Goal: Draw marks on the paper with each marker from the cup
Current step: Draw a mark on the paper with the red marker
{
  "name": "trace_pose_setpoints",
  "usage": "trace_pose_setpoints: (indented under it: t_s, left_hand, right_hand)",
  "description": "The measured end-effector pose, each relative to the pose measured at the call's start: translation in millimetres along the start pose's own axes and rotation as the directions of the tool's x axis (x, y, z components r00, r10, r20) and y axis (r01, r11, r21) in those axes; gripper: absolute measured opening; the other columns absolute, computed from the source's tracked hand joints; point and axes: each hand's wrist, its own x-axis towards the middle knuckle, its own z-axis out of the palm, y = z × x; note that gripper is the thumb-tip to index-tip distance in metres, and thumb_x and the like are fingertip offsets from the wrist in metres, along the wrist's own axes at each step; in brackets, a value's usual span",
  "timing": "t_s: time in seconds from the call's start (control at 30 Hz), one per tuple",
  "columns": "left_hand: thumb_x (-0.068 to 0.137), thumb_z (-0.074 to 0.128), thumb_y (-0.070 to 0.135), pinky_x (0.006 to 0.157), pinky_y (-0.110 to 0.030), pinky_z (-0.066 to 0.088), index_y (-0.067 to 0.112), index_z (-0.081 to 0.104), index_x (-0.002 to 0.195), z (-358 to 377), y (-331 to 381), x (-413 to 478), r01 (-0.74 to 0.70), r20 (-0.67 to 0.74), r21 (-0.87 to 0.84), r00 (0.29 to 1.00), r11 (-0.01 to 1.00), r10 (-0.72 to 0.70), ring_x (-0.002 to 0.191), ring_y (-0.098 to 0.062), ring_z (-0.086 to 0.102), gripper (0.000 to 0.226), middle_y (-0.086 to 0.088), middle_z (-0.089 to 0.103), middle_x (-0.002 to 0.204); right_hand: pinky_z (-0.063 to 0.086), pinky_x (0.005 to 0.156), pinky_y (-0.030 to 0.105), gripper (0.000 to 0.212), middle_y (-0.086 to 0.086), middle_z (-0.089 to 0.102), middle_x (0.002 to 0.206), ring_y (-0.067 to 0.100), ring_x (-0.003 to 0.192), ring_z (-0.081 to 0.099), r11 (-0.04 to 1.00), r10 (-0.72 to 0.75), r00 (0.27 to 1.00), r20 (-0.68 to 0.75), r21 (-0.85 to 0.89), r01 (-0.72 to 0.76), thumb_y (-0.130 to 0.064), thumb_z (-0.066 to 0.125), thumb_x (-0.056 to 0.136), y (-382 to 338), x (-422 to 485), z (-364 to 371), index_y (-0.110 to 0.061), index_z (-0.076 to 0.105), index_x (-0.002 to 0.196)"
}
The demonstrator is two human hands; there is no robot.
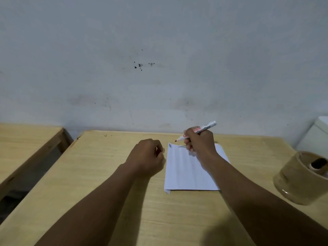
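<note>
A white sheet of paper (pixel 188 171) lies on the wooden table (pixel 99 174), with two short dark strokes near its far left corner. My right hand (pixel 200 141) grips a white marker (pixel 204 129) with a red tip. The uncapped tip hovers just above the paper's far left corner, to the right of the strokes. My left hand (pixel 149 157) rests as a closed fist on the table just left of the paper; something small and pale shows between its fingers, but I cannot tell what. A clear glass cup (pixel 301 180) at the right holds a dark-capped marker (pixel 318 164).
A second wooden table (pixel 26 139) stands to the left across a gap. A grey stained wall runs along the back edge. A white object (pixel 317 135) sits at the far right behind the cup.
</note>
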Motion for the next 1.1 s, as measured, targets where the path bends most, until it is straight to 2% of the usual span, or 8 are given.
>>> trace_pose_setpoints:
  t_s: [0.13, 0.23, 0.37, 0.5, 0.73, 0.93, 1.0, 1.1]
  left_hand:
    - [0.085, 0.059, 0.039, 0.064, -0.028, 0.045, 0.024, 0.067, 0.098, 4.5, -2.4, 0.0, 0.008, -0.038, -0.082, 0.999, 0.997, -0.011, 0.07, -0.005, 0.06, 0.021, 0.009, 0.067, 0.074]
    - [0.084, 0.066, 0.056, 0.067, -0.02, 0.039, 0.029, 0.061, 0.115, 15.7, -5.6, -0.7, 0.023, -0.066, -0.112, 0.997, 0.993, -0.031, 0.081, 0.004, 0.055, 0.042, 0.008, 0.06, 0.096]
    - [0.075, 0.077, 0.057, 0.068, -0.012, 0.038, 0.027, 0.06, 0.125, 21.8, -9.0, -2.1, -0.001, -0.058, -0.062, 0.998, 0.998, -0.003, 0.078, 0.014, 0.053, 0.061, 0.01, 0.051, 0.111]
    - [0.074, 0.076, 0.06, 0.075, -0.02, 0.044, 0.026, 0.059, 0.129, 19.9, -8.5, -2.6, 0.001, -0.071, -0.054, 0.997, 0.999, -0.005, 0.076, 0.013, 0.055, 0.067, 0.012, 0.045, 0.116]
    - [0.074, 0.075, 0.061, 0.078, -0.023, 0.047, 0.025, 0.059, 0.131, 20.7, -9.7, -0.2, 0.012, -0.06, -0.03, 0.998, 0.999, -0.014, 0.087, -0.003, 0.057, 0.069, 0.008, 0.051, 0.122]
    - [0.073, 0.077, 0.06, 0.072, -0.018, 0.043, 0.026, 0.06, 0.127, 19.5, -7.8, -0.3, 0.028, -0.051, -0.062, 0.998, 0.998, -0.031, 0.08, 0.001, 0.059, 0.065, 0.011, 0.05, 0.116]
    - [0.073, 0.077, 0.058, 0.07, -0.016, 0.042, 0.029, 0.062, 0.12, 18.3, -6.7, -1.6, 0.052, -0.059, -0.123, 0.996, 0.991, -0.059, 0.081, 0.003, 0.061, 0.057, 0.013, 0.054, 0.111]
    - [0.08, 0.076, 0.044, 0.068, -0.013, 0.039, 0.026, 0.068, 0.105, 12.6, -6.0, -2.6, 0.077, -0.065, -0.206, 0.994, 0.975, -0.093, 0.083, 0.0, 0.06, 0.032, 0.013, 0.059, 0.098]
  right_hand:
    - [0.034, 0.045, 0.023, 0.011, 0.01, 0.061, 0.063, 0.027, 0.053, 0.06, 1.0, 0.007, 1.0, 0.017, -0.019, -0.007, -0.01, 0.061, 0.083, 14.9, 2.6, 5.4, -0.007, 0.064, 0.074]
    - [0.041, 0.045, 0.025, 0.011, 0.012, 0.066, 0.064, 0.026, 0.053, 0.064, 0.997, -0.038, 0.999, 0.013, -0.059, 0.038, -0.009, 0.065, 0.083, 22.4, 4.6, 5.7, -0.005, 0.069, 0.073]
    - [0.052, 0.049, 0.026, 0.01, 0.007, 0.075, 0.066, 0.017, 0.054, 0.072, 0.961, -0.137, 0.99, 0.017, -0.242, 0.137, -0.016, 0.076, 0.085, 29.0, 4.3, 7.5, -0.007, 0.074, 0.082]
    - [0.054, 0.052, 0.028, 0.012, 0.006, 0.076, 0.066, 0.017, 0.056, 0.075, 0.937, -0.169, 0.985, 0.023, -0.307, 0.168, -0.021, 0.078, 0.084, 34.3, 5.5, 7.0, -0.009, 0.076, 0.082]
    - [0.054, 0.057, 0.027, 0.018, 0.005, 0.077, 0.07, 0.014, 0.06, 0.075, 0.906, -0.184, 0.983, 0.019, -0.385, 0.177, -0.029, 0.08, 0.084, 40.7, 10.2, 8.8, -0.011, 0.077, 0.084]
    - [0.057, 0.058, 0.027, 0.014, 0.008, 0.078, 0.074, 0.016, 0.058, 0.074, 0.914, -0.143, 0.99, 0.01, -0.381, 0.136, -0.021, 0.078, 0.082, 37.5, 10.1, 9.0, -0.007, 0.076, 0.086]
    - [0.056, 0.055, 0.028, 0.014, 0.009, 0.078, 0.072, 0.017, 0.056, 0.072, 0.939, -0.125, 0.992, -0.015, -0.325, 0.113, -0.02, 0.077, 0.085, 33.6, 9.3, 9.8, -0.006, 0.075, 0.085]
    - [0.044, 0.045, 0.026, 0.013, 0.011, 0.07, 0.067, 0.02, 0.049, 0.061, 0.995, -0.014, 0.999, -0.038, -0.098, 0.01, -0.015, 0.072, 0.085, 22.1, 8.7, 7.6, -0.003, 0.072, 0.08]
